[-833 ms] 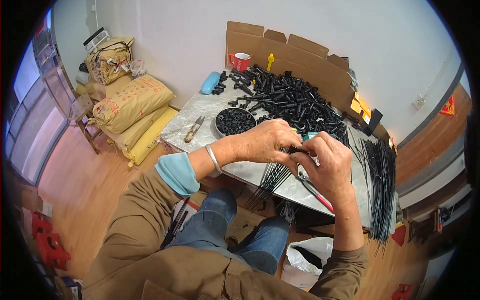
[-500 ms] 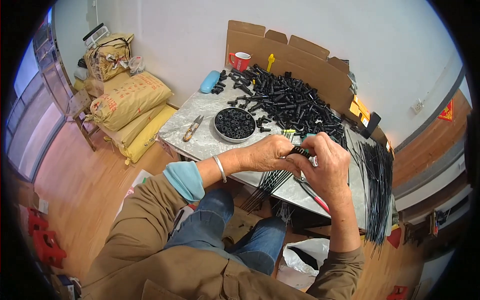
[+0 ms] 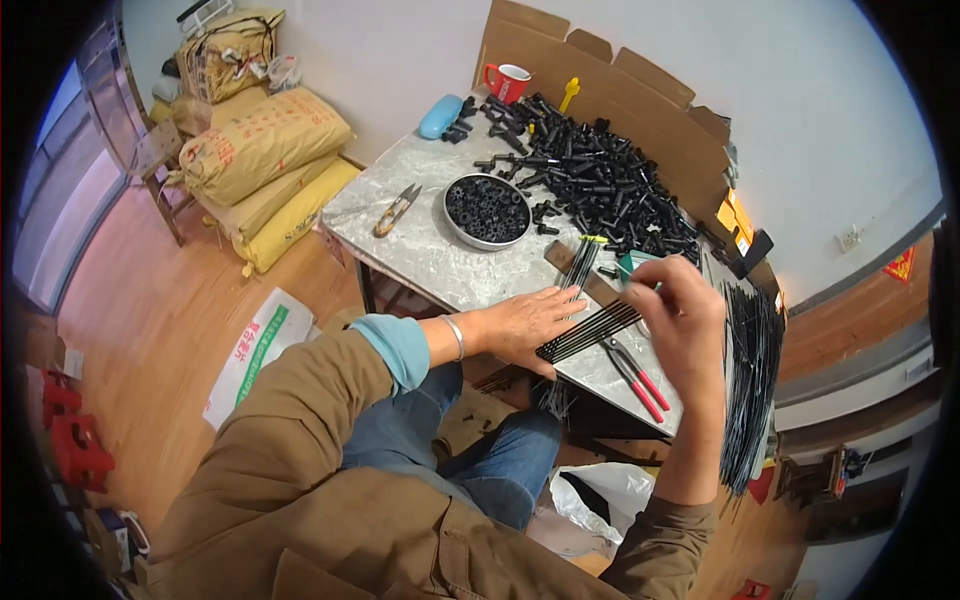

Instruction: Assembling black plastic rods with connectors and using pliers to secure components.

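My left hand (image 3: 525, 325) lies flat and open at the table's front edge, its fingers spread over thin black strips (image 3: 598, 330). These strips run slantwise toward my right hand (image 3: 688, 320), and more of them (image 3: 580, 265) point toward the back of the table. My right hand is raised just above their far end, thumb and forefinger pressed together. What it pinches, if anything, is hidden. Below it lie pliers with red handles (image 3: 640, 380). A green item (image 3: 632, 264) shows partly behind the right fingers.
A round metal bowl of small black rings (image 3: 488, 212) stands left of a heap of black bolts (image 3: 600, 185). Snips (image 3: 397, 210), a blue case (image 3: 440, 117) and a red mug (image 3: 507, 83) are farther left. Long black strips (image 3: 750, 380) hang over the right edge. Cardboard (image 3: 600, 70) walls the back.
My hands have separated: the left came down flat onto the strips, and the right opened a gap to its right. The black bunch between them no longer shows there. The view has shifted.
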### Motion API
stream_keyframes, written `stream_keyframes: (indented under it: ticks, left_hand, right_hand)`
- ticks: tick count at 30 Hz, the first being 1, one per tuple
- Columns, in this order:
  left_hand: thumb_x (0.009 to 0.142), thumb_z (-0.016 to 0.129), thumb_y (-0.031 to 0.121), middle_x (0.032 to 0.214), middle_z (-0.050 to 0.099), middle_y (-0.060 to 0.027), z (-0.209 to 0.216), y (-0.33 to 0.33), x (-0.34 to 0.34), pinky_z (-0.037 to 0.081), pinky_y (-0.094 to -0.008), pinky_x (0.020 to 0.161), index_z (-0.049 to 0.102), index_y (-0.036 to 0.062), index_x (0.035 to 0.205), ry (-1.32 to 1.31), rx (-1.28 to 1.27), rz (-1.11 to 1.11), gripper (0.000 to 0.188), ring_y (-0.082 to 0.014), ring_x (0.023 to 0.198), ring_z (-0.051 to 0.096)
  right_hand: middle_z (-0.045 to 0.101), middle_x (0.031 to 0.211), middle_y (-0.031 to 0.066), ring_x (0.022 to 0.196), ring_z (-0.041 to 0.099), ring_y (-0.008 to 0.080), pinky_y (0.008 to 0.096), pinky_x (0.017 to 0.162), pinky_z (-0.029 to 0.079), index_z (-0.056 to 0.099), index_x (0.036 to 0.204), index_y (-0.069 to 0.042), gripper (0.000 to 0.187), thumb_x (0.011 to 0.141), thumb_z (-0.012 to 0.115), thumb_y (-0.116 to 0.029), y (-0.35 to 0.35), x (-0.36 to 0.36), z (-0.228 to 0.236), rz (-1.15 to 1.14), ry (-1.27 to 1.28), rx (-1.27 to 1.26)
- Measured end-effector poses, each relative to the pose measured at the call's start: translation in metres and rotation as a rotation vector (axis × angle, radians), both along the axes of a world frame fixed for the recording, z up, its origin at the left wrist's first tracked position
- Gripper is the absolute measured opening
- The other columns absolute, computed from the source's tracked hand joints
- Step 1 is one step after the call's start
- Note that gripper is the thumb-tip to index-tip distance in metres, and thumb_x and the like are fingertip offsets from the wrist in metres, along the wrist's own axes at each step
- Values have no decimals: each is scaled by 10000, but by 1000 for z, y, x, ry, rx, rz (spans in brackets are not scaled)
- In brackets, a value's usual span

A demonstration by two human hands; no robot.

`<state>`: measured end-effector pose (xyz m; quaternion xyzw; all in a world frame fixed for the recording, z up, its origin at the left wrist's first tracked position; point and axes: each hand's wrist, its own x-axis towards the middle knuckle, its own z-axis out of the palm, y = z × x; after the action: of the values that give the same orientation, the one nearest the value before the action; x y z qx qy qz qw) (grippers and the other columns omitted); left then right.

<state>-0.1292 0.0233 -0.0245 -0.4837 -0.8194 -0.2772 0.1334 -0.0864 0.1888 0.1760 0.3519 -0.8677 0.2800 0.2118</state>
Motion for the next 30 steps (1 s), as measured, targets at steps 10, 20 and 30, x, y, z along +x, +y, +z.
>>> stream_keyframes:
  ticks: [10,20,30]
  left_hand:
    - [724,663,612,1526,191,-257,-3,3,6,104,-554,1153,374,-43,1394,35,-84,153,981,-408,1444,88]
    - [712,676,623,1548,188,-194,9,1,11,133,-627,1116,385,42,1414,23,-115,171,956,-395,1449,86]
    - [714,689,607,1532,244,-193,-2,-1,5,156,-605,1110,438,70,1394,-10,-72,150,902,-419,1431,141]
  right_hand:
    - [660,826,29,762,599,108,252,689,475,692,947,-10,217,903,614,-208,62,-152,-130,-338,-294,-295]
    - [683,834,163,795,647,375,432,722,499,702,894,-74,427,923,490,-444,-3,-182,-132,-580,-205,379]
    - [689,838,145,779,677,275,345,709,512,673,979,-22,253,919,605,-259,36,-144,-115,-694,-8,58]
